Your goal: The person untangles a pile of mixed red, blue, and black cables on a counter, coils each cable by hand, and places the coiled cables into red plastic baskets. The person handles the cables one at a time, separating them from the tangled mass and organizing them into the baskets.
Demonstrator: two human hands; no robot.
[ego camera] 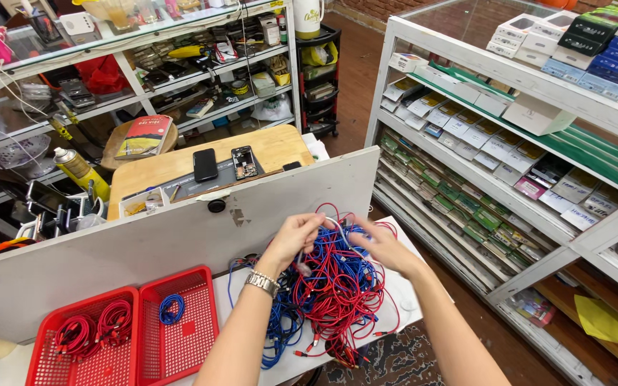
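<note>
While both hands (337, 239) grip tangled cables (330, 286), red baskets (126, 332) sit beside.

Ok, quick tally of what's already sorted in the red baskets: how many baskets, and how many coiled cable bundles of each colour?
Red baskets: 2 (left, right)
Red cable coils: 2 (), both in the left basket
Blue cable coils: 1, in the right basket
Total: 5
The tangled pile under the left hand and right hand can't be counted.
</note>
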